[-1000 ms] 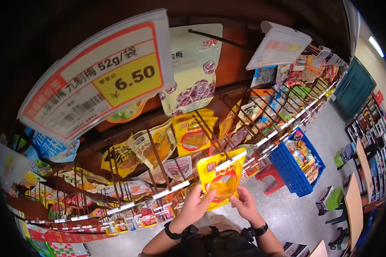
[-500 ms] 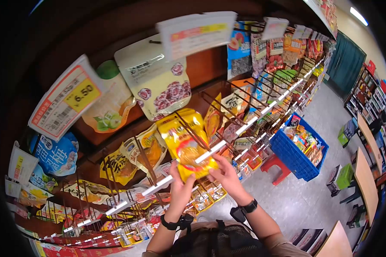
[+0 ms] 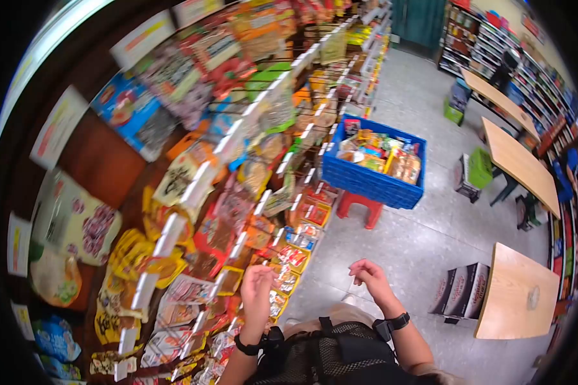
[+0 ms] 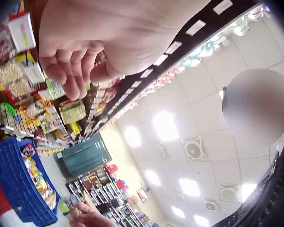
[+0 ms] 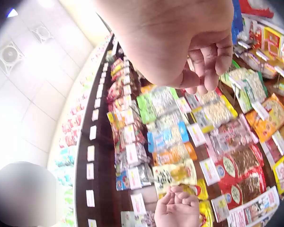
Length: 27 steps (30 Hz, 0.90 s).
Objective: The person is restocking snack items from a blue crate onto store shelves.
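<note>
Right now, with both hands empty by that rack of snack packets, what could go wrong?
1. The left hand hangs close to the hanging packets; a careless swing might knock some loose.
2. The blue crate, full of goods, sits on a small red stool; a bump in passing could tip it over.

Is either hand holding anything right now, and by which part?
Nothing is held. The left hand and right hand are empty, fingers loosely curled, near the snack rack.
</note>
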Each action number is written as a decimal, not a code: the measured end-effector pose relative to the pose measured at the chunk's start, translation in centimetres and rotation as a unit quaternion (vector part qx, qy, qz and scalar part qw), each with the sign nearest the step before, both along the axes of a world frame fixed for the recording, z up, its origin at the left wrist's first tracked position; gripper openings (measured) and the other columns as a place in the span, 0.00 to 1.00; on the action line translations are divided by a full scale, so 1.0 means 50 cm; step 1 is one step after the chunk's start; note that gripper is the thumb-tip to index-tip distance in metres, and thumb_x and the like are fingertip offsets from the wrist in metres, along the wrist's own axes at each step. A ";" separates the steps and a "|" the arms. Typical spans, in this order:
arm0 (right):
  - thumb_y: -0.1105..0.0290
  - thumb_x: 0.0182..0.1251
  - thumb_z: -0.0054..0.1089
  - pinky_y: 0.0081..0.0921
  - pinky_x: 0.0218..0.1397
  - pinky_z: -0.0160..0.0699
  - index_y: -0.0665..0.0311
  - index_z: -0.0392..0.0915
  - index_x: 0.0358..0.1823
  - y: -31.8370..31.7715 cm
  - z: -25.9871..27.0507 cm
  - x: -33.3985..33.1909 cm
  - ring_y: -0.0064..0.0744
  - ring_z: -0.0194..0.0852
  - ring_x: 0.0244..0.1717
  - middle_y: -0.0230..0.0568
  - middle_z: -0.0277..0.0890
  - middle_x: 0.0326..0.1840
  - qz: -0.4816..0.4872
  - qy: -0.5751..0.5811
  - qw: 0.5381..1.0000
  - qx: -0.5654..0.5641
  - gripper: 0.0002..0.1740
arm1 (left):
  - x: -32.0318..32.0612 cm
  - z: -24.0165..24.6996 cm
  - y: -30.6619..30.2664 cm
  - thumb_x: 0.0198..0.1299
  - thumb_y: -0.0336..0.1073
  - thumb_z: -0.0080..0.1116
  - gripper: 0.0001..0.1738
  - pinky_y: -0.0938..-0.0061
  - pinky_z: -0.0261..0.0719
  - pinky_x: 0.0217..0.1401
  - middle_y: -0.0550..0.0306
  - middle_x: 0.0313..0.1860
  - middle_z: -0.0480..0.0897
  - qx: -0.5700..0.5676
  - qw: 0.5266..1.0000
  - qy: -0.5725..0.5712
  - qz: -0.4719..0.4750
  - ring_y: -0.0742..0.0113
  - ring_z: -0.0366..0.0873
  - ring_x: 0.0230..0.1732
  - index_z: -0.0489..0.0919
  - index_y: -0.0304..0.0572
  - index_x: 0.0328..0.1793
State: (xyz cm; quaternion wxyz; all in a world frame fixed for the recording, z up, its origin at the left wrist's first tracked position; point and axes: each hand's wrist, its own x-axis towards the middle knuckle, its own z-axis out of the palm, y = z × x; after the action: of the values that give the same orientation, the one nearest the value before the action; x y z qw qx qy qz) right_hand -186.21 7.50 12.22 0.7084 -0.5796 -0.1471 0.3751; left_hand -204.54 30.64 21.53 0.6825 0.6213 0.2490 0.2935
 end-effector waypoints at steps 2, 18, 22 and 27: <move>0.80 0.63 0.44 0.16 0.32 0.67 0.63 0.77 0.36 -0.083 0.005 0.072 0.15 0.67 0.27 0.30 0.78 0.32 -0.091 0.003 0.996 -0.019 0.10 | 0.123 -0.029 -0.036 0.69 0.27 0.50 0.07 0.78 0.76 0.43 0.55 0.40 0.80 -0.011 0.996 0.023 -0.084 0.74 0.76 0.37 0.73 0.35 0.50; 0.81 0.61 0.43 0.16 0.30 0.61 0.63 0.73 0.29 -0.407 -0.138 0.464 0.16 0.63 0.26 0.30 0.73 0.28 -0.310 0.090 0.944 -0.070 0.09 | 0.816 -0.192 -0.277 0.70 0.32 0.51 0.08 0.79 0.75 0.42 0.58 0.39 0.82 -0.074 0.933 0.155 -0.317 0.75 0.77 0.36 0.75 0.38 0.51; 0.81 0.61 0.43 0.16 0.30 0.61 0.63 0.74 0.30 -0.374 -0.167 0.614 0.17 0.63 0.25 0.30 0.73 0.28 -0.337 0.111 0.932 -0.072 0.09 | 1.006 -0.279 -0.255 0.69 0.31 0.50 0.08 0.79 0.76 0.42 0.56 0.40 0.82 -0.065 0.922 0.193 -0.328 0.74 0.77 0.36 0.75 0.36 0.50; 0.80 0.62 0.44 0.16 0.30 0.62 0.63 0.74 0.31 -0.275 -0.161 0.888 0.17 0.63 0.24 0.30 0.73 0.28 -0.293 0.121 0.944 -0.092 0.09 | 1.274 -0.330 -0.262 0.69 0.30 0.49 0.08 0.78 0.76 0.42 0.55 0.40 0.81 -0.105 0.916 0.134 -0.362 0.73 0.77 0.37 0.75 0.35 0.50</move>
State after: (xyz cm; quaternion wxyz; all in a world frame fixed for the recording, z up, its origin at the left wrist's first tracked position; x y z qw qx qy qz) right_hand -141.80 -6.26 4.17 0.7429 -0.6098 0.1514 0.2307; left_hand -140.86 17.55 5.04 0.7638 0.6270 0.1258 -0.0876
